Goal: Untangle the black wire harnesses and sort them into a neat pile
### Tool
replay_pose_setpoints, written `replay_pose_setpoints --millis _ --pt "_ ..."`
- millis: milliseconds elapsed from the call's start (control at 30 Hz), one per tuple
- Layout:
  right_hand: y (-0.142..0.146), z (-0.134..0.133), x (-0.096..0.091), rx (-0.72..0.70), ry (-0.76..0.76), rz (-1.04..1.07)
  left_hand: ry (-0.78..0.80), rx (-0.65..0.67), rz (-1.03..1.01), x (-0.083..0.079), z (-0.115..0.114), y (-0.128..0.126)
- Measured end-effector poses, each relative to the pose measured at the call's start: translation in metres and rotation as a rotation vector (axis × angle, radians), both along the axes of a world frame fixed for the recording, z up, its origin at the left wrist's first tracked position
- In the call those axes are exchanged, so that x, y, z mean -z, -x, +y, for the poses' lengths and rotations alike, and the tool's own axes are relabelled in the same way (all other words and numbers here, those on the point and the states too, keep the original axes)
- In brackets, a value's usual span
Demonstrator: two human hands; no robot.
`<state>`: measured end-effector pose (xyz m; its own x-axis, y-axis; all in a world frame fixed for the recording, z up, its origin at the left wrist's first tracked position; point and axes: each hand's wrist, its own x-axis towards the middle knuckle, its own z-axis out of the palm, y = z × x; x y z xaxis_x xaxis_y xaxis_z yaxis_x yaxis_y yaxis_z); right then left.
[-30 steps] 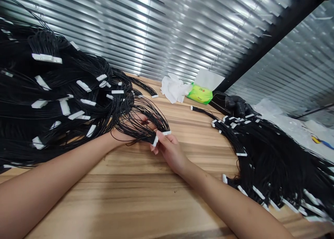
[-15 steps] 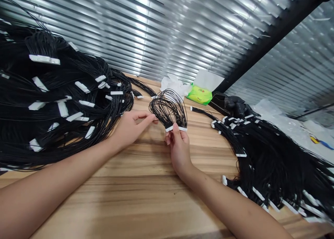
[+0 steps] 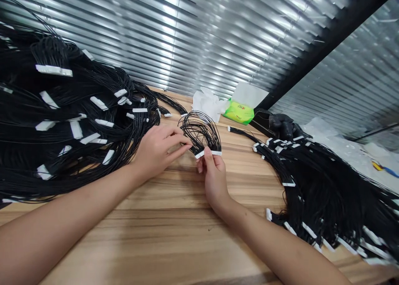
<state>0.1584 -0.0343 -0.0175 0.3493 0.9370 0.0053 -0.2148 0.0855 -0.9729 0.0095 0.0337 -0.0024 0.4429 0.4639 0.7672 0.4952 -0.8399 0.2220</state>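
Note:
My right hand (image 3: 213, 179) pinches the white plastic connector (image 3: 208, 153) of a small black wire harness, whose thin wires (image 3: 199, 132) arch up in loops above it. My left hand (image 3: 161, 148) is just left of those loops, its fingertips at or very near the wires and holding nothing. A large heap of black wire harnesses with white connectors (image 3: 77, 110) lies to the left of my left hand, and a second heap (image 3: 324, 185) lies on the right.
Both heaps rest on a wooden table (image 3: 187, 239). At its far edge are crumpled white tissue (image 3: 208, 105), a green tissue pack (image 3: 238, 111) and a black glove (image 3: 282, 125). Metal louvered blinds (image 3: 156, 40) stand behind, with white sheeting (image 3: 339, 146) at the right.
The harness has moved right, off my left hand, and now stands upright in my right hand's pinch. My left hand has moved out from under the wires to their left side.

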Motion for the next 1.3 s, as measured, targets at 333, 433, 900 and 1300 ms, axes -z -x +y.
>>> replay_pose_setpoints --millis 333,433,900,1300 --pt "0.0014 0.0004 -0.0016 -0.012 0.004 -0.030 0.039 0.101 0.044 0.0013 0.0010 0.0018" --pt "0.0004 0.0005 -0.0004 -0.011 0.009 -0.054 0.069 0.124 0.077 0.0015 0.0023 0.0021" --pt "0.0002 0.0015 0.0012 -0.036 0.049 -0.133 0.418 0.157 0.239 -0.0044 0.0007 0.0014" --pt "-0.0017 0.0037 0.0001 -0.015 0.009 0.100 -0.107 0.026 0.196 -0.0024 0.0009 0.0068"
